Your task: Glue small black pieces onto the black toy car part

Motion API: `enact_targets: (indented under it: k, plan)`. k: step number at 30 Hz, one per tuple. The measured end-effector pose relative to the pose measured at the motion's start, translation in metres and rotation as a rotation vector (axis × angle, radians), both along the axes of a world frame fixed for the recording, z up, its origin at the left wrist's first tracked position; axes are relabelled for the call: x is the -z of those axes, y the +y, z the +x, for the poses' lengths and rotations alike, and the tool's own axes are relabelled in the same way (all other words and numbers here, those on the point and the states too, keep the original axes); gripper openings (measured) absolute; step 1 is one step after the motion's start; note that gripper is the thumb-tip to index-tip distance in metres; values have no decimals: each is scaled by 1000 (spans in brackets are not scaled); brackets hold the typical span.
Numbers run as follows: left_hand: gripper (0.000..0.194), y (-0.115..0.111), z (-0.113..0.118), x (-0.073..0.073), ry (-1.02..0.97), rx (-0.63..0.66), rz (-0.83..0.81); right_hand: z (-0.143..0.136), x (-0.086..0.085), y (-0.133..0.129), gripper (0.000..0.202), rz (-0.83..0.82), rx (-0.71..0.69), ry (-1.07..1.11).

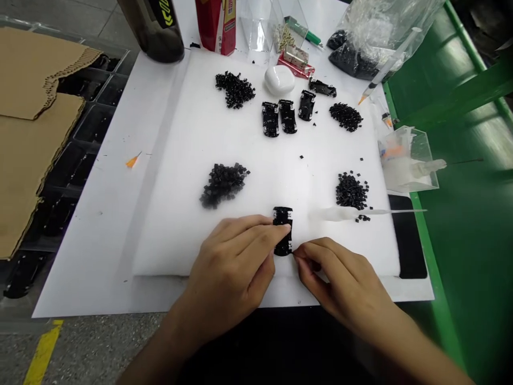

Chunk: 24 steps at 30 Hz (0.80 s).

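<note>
Left hand [230, 267]: nearest the camera; fingers curled, fingertips [285, 229] pressed on the left edge of the black part [282, 231]; pinching it from that side
Right hand [340, 283]: fingers bunched, tips [298, 258] meeting the lower right corner of the black part; whether a small piece sits between them cannot be told
Black part: small, oblong, lying flat on the white foam pad [192, 160] between the two sets of fingertips, near the pad's front edge
Syringe [360, 213]: clear, lying flat just right of the fingers, tip pointing away to the right
Near right pile [351, 191]: small black pieces, just beyond the syringe
Near left pile [223, 184]: larger black pieces, beyond the left fingers
Far piles: one [235, 89] far left; one [346, 116] far right
Finished-looking black parts [279, 117]: three side by side, straight beyond the fingers; a fourth [323, 87] behind them
White oval case [279, 80]: just past those parts
Clear tray [409, 159]: well right of the fingers, off the pad
Cardboard [28, 128]: far left, over dark trays
</note>
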State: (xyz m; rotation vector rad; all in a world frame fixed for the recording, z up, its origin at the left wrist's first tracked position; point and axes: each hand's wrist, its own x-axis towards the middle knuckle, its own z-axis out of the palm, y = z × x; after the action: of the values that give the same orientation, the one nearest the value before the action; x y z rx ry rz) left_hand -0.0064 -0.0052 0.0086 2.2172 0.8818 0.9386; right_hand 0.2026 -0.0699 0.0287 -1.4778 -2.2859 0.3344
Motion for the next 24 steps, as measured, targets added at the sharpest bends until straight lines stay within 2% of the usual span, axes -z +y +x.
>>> enact_targets:
  k: [7, 13, 18, 21, 24]
  plan:
    - [33, 0, 0, 1, 20, -2, 32, 4, 2, 1, 19, 48, -50, -114]
    - [34, -1, 2, 3, 19, -14, 25, 7, -9, 0, 29, 20, -147, -289]
    - [34, 0, 3, 5, 28, -14, 35, 6, -16, 8, 26, 7, -195, -296]
    - [33, 0, 3, 5, 25, -15, 52, 4, -14, 7, 25, 57, -190, -316]
    - [32, -1, 2, 4, 33, -16, 65, 2, -7, -2, 28, 92, -123, -277]
